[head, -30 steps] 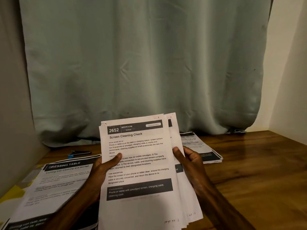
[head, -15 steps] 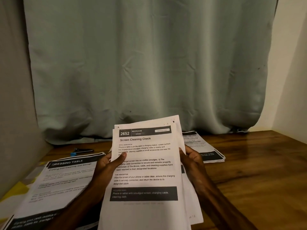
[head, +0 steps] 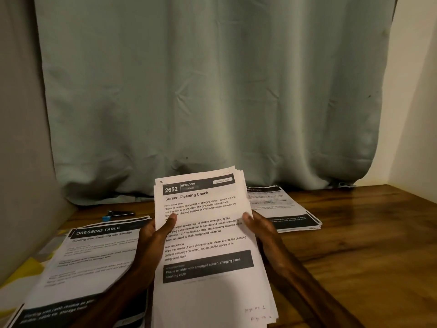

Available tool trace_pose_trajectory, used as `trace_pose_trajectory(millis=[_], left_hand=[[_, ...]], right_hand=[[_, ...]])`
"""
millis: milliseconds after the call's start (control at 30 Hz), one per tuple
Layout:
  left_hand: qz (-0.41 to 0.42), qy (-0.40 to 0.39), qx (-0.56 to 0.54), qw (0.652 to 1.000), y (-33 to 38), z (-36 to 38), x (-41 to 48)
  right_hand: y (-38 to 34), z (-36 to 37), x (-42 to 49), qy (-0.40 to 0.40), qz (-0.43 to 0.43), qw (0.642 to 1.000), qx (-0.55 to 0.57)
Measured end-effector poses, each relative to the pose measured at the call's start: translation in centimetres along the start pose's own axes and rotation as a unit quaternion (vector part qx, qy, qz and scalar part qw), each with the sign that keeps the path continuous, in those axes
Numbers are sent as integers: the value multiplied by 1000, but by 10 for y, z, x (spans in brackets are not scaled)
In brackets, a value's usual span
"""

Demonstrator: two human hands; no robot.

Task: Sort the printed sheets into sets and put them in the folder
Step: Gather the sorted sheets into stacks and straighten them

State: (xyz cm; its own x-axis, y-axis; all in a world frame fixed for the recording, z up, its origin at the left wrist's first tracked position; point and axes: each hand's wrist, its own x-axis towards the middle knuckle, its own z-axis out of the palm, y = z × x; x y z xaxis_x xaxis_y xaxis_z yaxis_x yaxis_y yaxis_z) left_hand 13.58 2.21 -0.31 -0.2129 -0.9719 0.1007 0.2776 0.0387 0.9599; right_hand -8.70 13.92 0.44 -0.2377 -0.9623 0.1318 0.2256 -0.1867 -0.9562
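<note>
I hold a stack of printed sheets (head: 208,233) upright above the table, top page headed "2652 Bedroom Screen Cleaning Check". My left hand (head: 156,235) grips its left edge with the thumb on the front. My right hand (head: 260,229) grips the right edge, thumb on the page. A second pile headed "Dressing Table" (head: 89,263) lies flat at the left. A third pile (head: 281,209) lies behind my right hand. Yellow and white material (head: 28,268) pokes out under the left pile; I cannot tell whether it is the folder.
The wooden table (head: 354,256) stretches to the right. A black and blue pen-like item (head: 119,214) lies at the back left. A pale green curtain (head: 212,91) hangs behind the table, a grey panel at the left and a cream wall at the right.
The fanned sheets in my hands have been squared into one aligned stack. My right hand has slid up along the right edge. The view has shifted slightly.
</note>
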Motion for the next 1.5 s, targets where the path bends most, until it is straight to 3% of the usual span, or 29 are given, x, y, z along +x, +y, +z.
trace_pose_trajectory(millis=[167, 400, 667, 900, 1500], left_hand=[[-16, 11, -32, 999, -2, -1, -2], [-75, -102, -122, 984, 14, 1, -13], [54, -108, -15, 993, 47, 30, -45], [171, -101, 8, 980, 91, 66, -74], [145, -111, 30, 983, 63, 80, -87]], right_hand=[[13, 1, 10, 4, -4, 996, -89], [4, 2, 7, 45, -20, 992, -116], [-42, -6, -17, 79, -98, 973, -192], [-80, -5, -40, 117, -183, 961, -169], [-60, -26, -56, 143, -169, 963, -155]])
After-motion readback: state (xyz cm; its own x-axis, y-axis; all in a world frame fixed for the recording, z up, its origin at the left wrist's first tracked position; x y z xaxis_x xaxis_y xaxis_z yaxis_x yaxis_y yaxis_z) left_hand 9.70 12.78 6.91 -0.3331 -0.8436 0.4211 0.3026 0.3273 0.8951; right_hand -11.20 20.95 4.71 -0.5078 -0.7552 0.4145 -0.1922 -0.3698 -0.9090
